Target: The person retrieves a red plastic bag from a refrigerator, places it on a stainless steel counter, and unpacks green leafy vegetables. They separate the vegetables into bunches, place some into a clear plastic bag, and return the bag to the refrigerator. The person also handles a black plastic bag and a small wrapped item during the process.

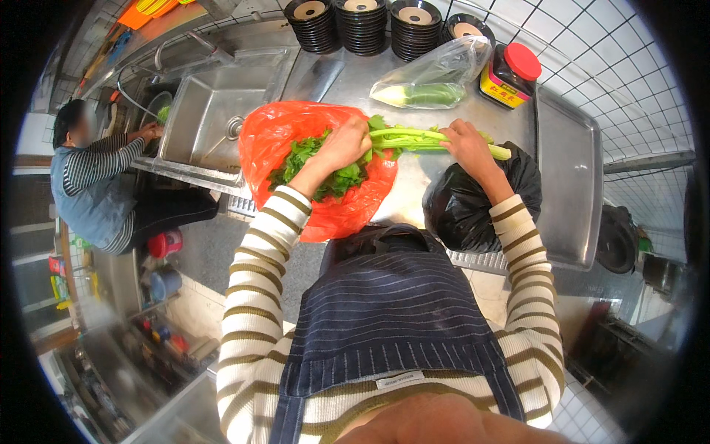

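Observation:
A bunch of celery [413,139] lies lengthwise between my hands over a stainless steel counter [407,183]. My left hand [348,141] grips it near the leafy end, above an open red plastic bag [266,133]. Inside that bag is a pile of green celery leaves [338,180]. Around the stalks towards their cut end, the fingers of my right hand [468,144] are closed. Just below my right hand sits a bunched black plastic bag [463,205], its contents hidden. The palms of both hands face away from view.
Behind the celery lie a clear bag [416,94] with a green-and-white vegetable, a red-lidded jar [507,77], a cleaver [321,77] and stacked black dishes [360,28]. A sink [222,105] is at left, where another person [100,172] works. A metal tray [571,183] stands right.

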Action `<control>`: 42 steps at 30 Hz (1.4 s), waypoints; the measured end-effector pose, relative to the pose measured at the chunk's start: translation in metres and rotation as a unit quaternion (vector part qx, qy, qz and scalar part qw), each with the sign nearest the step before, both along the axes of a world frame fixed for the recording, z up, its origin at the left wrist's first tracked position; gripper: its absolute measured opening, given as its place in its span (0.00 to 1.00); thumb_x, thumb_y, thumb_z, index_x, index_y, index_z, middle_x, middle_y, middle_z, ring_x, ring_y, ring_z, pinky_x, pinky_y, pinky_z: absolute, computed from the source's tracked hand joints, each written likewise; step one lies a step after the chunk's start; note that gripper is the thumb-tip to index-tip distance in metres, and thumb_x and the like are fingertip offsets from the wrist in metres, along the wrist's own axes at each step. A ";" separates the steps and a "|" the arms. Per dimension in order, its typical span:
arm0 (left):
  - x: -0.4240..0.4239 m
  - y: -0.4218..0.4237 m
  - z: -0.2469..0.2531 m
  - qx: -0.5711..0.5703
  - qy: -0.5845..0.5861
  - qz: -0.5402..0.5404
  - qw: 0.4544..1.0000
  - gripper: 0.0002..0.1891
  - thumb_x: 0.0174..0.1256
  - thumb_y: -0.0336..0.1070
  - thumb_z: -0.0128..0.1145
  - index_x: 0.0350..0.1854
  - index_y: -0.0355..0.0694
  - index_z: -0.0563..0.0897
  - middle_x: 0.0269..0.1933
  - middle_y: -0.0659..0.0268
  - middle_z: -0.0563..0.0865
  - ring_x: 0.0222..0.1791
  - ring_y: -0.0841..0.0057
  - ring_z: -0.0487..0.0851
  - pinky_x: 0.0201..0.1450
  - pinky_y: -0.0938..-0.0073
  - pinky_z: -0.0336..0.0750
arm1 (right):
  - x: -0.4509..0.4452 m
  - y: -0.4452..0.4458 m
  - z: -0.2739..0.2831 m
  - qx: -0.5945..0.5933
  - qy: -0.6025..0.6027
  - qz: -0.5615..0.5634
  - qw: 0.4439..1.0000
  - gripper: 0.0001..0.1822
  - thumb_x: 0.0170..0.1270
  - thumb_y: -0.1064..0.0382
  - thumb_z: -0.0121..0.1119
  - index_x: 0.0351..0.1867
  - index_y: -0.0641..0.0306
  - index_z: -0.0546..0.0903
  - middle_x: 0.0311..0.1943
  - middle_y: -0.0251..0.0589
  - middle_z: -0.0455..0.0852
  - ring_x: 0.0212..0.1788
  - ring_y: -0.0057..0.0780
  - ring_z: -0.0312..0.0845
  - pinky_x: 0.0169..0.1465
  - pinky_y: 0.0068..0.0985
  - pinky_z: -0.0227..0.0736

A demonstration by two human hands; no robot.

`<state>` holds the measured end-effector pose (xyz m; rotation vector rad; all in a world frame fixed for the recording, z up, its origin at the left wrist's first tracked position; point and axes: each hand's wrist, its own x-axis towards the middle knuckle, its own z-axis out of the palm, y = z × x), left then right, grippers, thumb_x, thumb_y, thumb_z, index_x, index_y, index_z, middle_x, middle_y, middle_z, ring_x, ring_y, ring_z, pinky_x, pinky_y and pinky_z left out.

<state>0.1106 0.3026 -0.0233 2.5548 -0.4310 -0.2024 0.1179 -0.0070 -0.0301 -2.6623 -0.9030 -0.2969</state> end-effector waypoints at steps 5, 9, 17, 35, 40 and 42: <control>0.011 -0.002 -0.029 0.040 -0.017 0.117 0.992 0.13 0.64 0.40 0.49 0.44 0.36 0.76 0.50 0.48 0.76 0.44 0.47 0.80 0.47 0.49 0.74 | -0.016 0.026 0.009 -0.088 -0.006 -0.023 0.996 0.11 0.58 0.56 0.60 0.37 0.61 0.79 0.32 0.41 0.80 0.34 0.39 0.80 0.36 0.33 0.78; 0.022 -0.012 -0.049 0.043 -0.015 0.215 0.976 0.15 0.63 0.41 0.50 0.45 0.35 0.78 0.52 0.48 0.77 0.43 0.47 0.81 0.47 0.48 0.75 | -0.041 0.060 0.025 -0.116 -0.015 -0.062 0.991 0.11 0.58 0.58 0.62 0.34 0.63 0.77 0.30 0.43 0.80 0.35 0.41 0.80 0.37 0.34 0.77; 0.023 0.001 -0.042 -0.155 -0.077 0.216 0.961 0.14 0.65 0.41 0.47 0.38 0.34 0.78 0.39 0.57 0.80 0.39 0.56 0.81 0.42 0.58 0.76 | -0.029 0.040 0.027 -0.036 0.093 -0.102 0.990 0.11 0.64 0.56 0.54 0.39 0.60 0.79 0.35 0.45 0.82 0.35 0.45 0.81 0.37 0.38 0.77; -0.006 0.005 0.015 -0.016 -0.320 -0.005 0.947 0.10 0.60 0.38 0.59 0.40 0.41 0.82 0.49 0.60 0.80 0.51 0.60 0.76 0.50 0.57 0.72 | 0.001 -0.004 0.035 -0.052 0.069 -0.091 0.992 0.11 0.62 0.55 0.58 0.39 0.60 0.77 0.35 0.46 0.83 0.39 0.49 0.80 0.38 0.43 0.74; 0.006 0.020 -0.006 0.018 -0.061 -0.057 0.996 0.13 0.63 0.39 0.58 0.45 0.39 0.77 0.34 0.56 0.83 0.37 0.57 0.82 0.43 0.59 0.75 | -0.004 -0.007 0.055 -0.053 0.058 -0.088 0.993 0.11 0.63 0.58 0.57 0.43 0.60 0.78 0.36 0.44 0.82 0.39 0.49 0.79 0.39 0.41 0.74; -0.001 0.019 0.001 -0.061 0.042 -0.102 0.992 0.12 0.63 0.38 0.57 0.46 0.39 0.77 0.36 0.54 0.83 0.38 0.56 0.82 0.43 0.60 0.75 | -0.005 -0.014 0.053 -0.057 0.044 -0.090 0.993 0.11 0.63 0.58 0.58 0.41 0.60 0.77 0.35 0.44 0.82 0.38 0.49 0.79 0.39 0.41 0.74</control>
